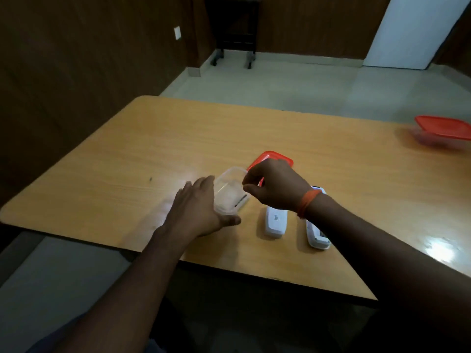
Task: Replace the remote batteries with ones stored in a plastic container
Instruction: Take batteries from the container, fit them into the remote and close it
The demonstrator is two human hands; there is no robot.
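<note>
The left hand (196, 207) is bracing the lidless clear plastic container (229, 189) with flat fingers while the right hand (275, 186) is hovering over its rim, fingertips drawn together on something I cannot tell, so any battery being lifted toward the face-down white remote (275, 222) risks slipping and rolling away.

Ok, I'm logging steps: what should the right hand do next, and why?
Probably lower the right hand into the open clear container for the dark piece inside, likely a battery: the hand hovers curled above it, red lid off, left hand steadying it, remote nearby.
</note>
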